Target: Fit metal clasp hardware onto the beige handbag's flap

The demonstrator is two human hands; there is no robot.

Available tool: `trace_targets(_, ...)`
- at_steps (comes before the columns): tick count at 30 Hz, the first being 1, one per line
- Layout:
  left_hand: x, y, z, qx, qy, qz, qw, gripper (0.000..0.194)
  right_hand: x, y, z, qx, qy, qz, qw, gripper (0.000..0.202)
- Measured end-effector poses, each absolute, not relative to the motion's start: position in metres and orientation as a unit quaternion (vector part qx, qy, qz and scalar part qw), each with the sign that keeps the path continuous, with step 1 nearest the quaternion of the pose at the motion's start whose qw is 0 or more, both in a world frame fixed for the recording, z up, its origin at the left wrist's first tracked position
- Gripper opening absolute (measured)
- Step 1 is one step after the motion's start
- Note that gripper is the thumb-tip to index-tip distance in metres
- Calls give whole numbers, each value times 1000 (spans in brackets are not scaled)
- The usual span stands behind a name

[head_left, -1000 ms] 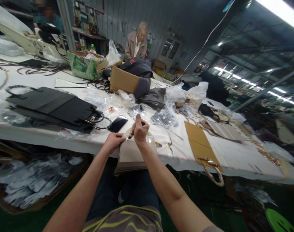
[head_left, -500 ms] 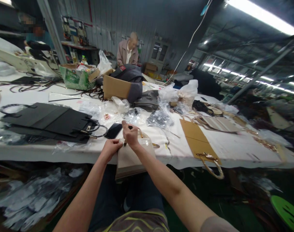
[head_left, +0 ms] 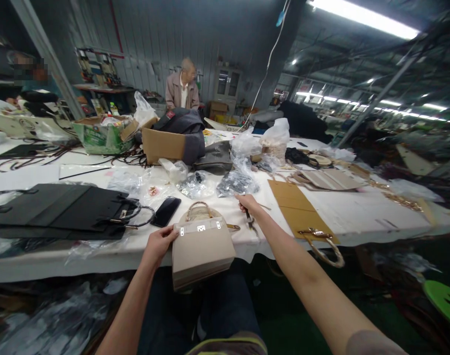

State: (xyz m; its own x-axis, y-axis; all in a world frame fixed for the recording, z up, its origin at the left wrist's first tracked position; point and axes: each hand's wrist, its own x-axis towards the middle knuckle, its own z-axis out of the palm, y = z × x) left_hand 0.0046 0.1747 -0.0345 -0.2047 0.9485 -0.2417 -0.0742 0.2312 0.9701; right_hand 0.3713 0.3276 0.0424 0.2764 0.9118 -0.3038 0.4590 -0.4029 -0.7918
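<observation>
A beige handbag [head_left: 203, 254] leans at the table's front edge over my lap, its flap bearing several small silver metal plates. My left hand [head_left: 161, 242] pinches the bag's upper left corner, thumb and fingers closed on it. To the right of the bag, above the white tabletop, my right hand [head_left: 250, 203] is closed round a short hand tool [head_left: 248, 216] with a dark handle pointing down; its exact kind is not clear. Behind the flap stands the bag's rounded handle [head_left: 199, 207]. A tan strap end [head_left: 233, 227] pokes out at its right side.
A black phone [head_left: 166, 211] and black bag pieces [head_left: 62, 209] lie to the left. Rightward are a mustard panel [head_left: 297, 207] with a handle and beige pieces [head_left: 328, 179]. Plastic-wrapped parts [head_left: 238, 183] and a cardboard box [head_left: 164, 145] sit farther back. One person [head_left: 182, 88] stands across the table.
My right hand has moved from the bag's upper left metal plate to the right, off the bag, still holding the tool. My left hand stays on the corner. The view has shifted.
</observation>
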Motion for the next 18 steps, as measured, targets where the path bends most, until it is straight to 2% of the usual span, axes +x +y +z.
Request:
trace_targets(5,6,168,-31,329,615,492,520,89,382,322,29,-767,-524,248,274,33)
trace_targets(9,5,171,-31,327,638,470,516,95,376,279,28,-737,-602,120,284,38)
trace_targets(11,7,173,-27,320,648,463,513,95,369,246,26,-713,-637,162,244,41)
trace_targets(14,11,177,-17,307,668,450,507,93,358,203,22,-665,-658,305,177,59)
trace_targets(16,13,178,-10,307,680,435,505,91,353,186,19,-641,-644,382,171,60)
trace_targets(18,16,178,-5,316,690,415,502,88,351,179,15,-615,-616,447,205,51)
